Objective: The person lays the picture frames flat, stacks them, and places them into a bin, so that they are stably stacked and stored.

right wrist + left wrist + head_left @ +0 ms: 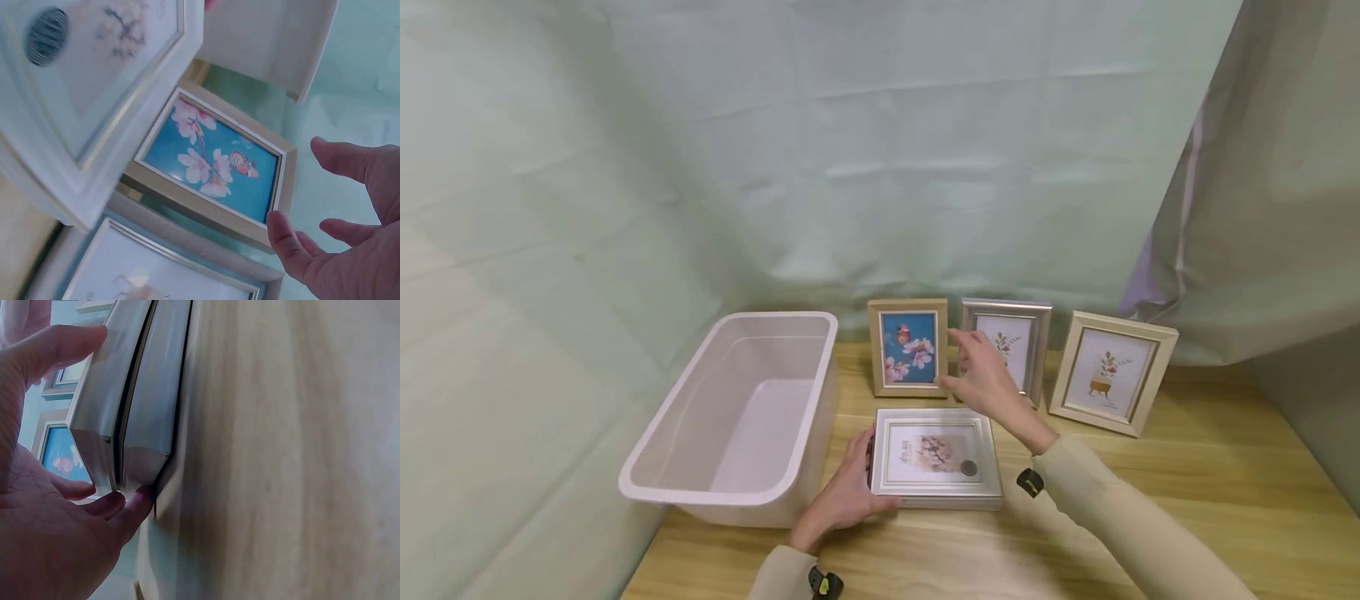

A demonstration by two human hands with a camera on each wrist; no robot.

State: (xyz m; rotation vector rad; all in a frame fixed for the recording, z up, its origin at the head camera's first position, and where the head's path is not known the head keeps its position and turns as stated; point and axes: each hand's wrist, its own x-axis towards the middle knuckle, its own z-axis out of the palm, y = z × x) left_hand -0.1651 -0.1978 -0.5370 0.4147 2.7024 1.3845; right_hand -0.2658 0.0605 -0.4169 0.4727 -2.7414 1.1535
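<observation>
Gripping the frame stack (934, 458), flat on the surface (1240, 467), at its left front corner between thumb and fingers of the left grip (847, 487). Reaching with the right grip (987, 379), spread, to the right edge of the blue-picture frame (912, 350), upright behind the stack between bin (730, 497) and silver frame (1017, 333); cannot tell whether touching.

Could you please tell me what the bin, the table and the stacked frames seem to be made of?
Bin: probably plastic, smooth and pale, with a rounded, moulded-looking rim.
Table: wood or wood-look laminate; streaky grain shows.
Stacked frames: shiny silver finish, reflecting light along the edges; whether metal, plastic or coated wood, I cannot tell.
</observation>
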